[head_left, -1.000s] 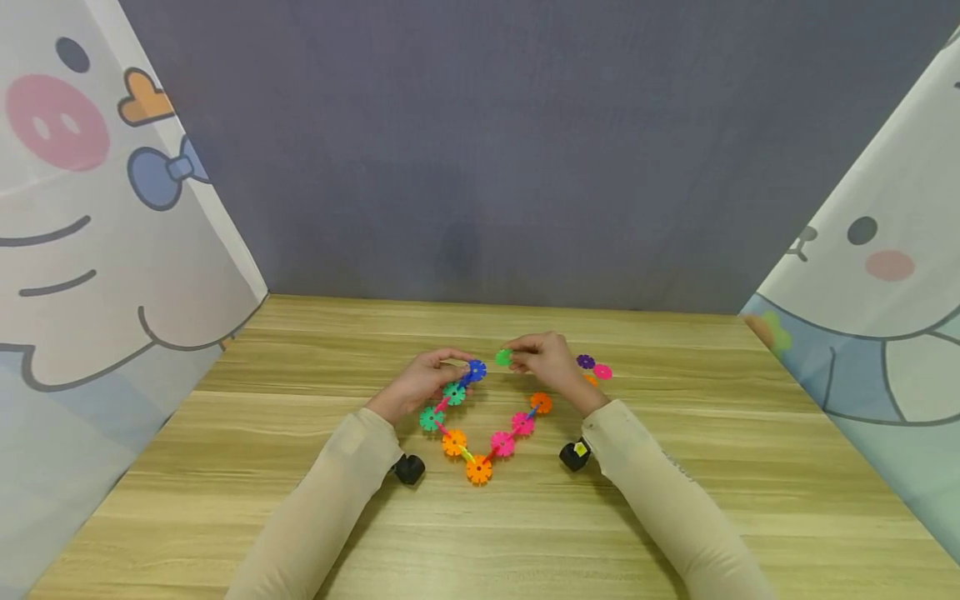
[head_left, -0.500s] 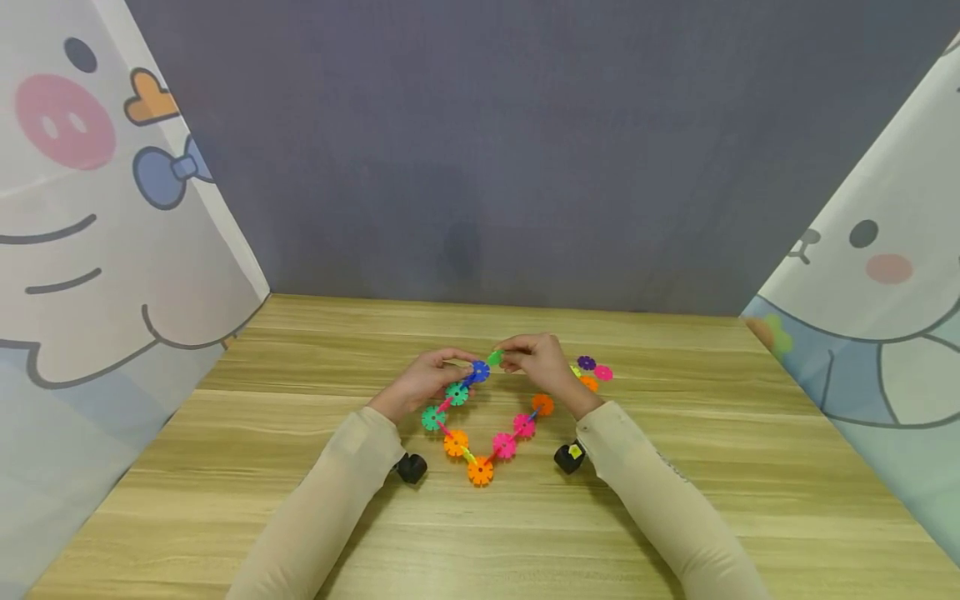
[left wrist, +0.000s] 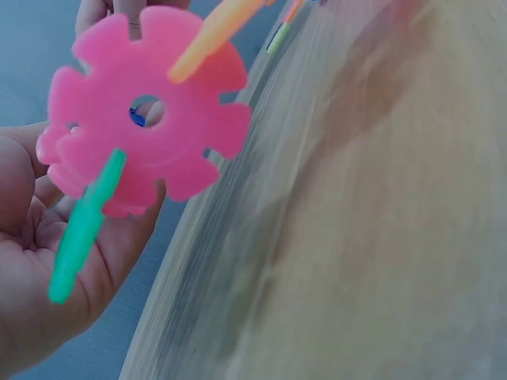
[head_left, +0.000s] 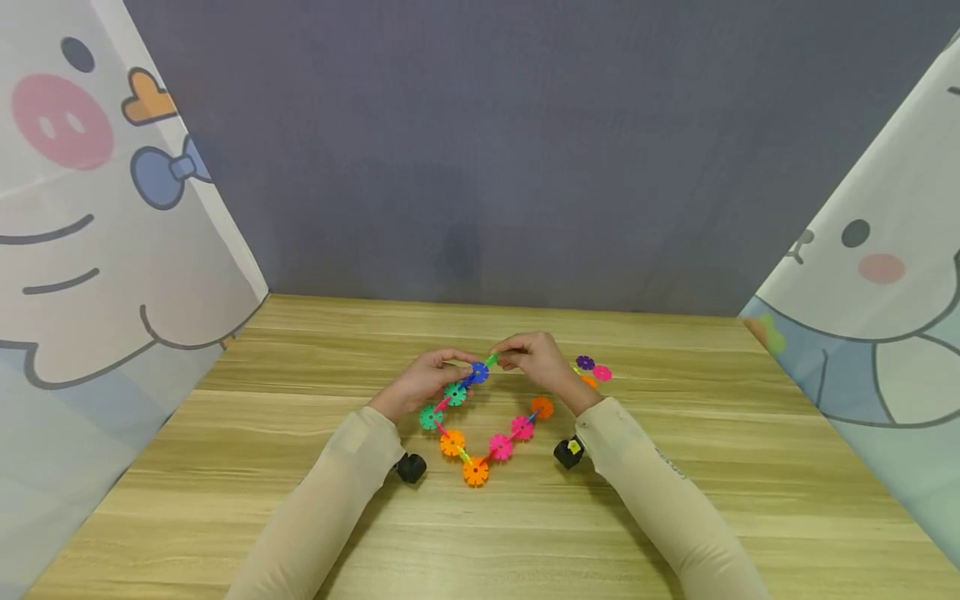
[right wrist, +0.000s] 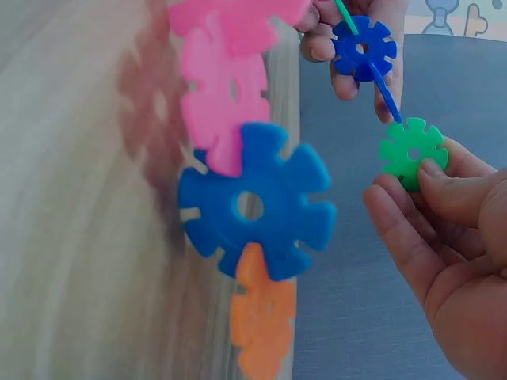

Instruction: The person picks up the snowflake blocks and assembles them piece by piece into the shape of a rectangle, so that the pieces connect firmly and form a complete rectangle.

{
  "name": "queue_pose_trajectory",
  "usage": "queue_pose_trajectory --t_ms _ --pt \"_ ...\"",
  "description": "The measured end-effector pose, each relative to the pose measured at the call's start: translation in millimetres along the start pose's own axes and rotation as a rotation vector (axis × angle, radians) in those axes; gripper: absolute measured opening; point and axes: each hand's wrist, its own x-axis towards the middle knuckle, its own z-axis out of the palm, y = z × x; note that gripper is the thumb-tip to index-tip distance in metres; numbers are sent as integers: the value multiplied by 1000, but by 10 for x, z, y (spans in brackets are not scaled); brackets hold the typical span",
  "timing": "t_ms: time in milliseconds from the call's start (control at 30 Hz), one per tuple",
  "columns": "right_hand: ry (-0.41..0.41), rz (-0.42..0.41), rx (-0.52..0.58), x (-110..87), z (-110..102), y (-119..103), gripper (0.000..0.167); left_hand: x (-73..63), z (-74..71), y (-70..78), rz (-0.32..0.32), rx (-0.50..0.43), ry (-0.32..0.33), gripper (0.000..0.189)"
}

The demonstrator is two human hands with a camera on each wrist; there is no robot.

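Observation:
My left hand (head_left: pixel 426 379) pinches the blue end of a chain of interlocking snowflake discs, near a blue disc (head_left: pixel 479 372). The chain runs down in a V through teal, orange and pink discs to an orange disc (head_left: pixel 542 407) at its other end. My right hand (head_left: pixel 538 360) pinches a green snowflake disc (right wrist: pixel 412 154) between thumb and fingers. The green disc's edge meets an edge-on blue disc (right wrist: pixel 386 93) in the right wrist view; how deep they fit is unclear. A pink disc (left wrist: pixel 150 103) of the chain hides part of my left hand in the left wrist view.
Loose purple (head_left: pixel 585 362), pink (head_left: pixel 602 373) and orange discs (head_left: pixel 589 382) lie right of my right hand, with a yellow one partly hidden. Black wrist devices (head_left: pixel 411 468) sit under both wrists. A grey panel (head_left: pixel 487 167) stands behind the wooden table (head_left: pixel 525 542).
My right hand has brought the green disc left, up to the blue end of the chain, and turned it edge-on. The left hand has stayed nearly still, holding the chain.

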Motion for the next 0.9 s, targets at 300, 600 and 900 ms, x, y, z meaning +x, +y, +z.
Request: queue_pose_trajectory --t_ms 300,600,900 --pt "-38 -36 -34 3 3 -9 17 11 16 -16 5 -6 15 30" --pt "-2 -129 -30 19 66 41 12 30 24 -34 32 5 41 29" --pt "39 -188 -69 21 129 37 15 25 81 -21 -1 16 121 25"
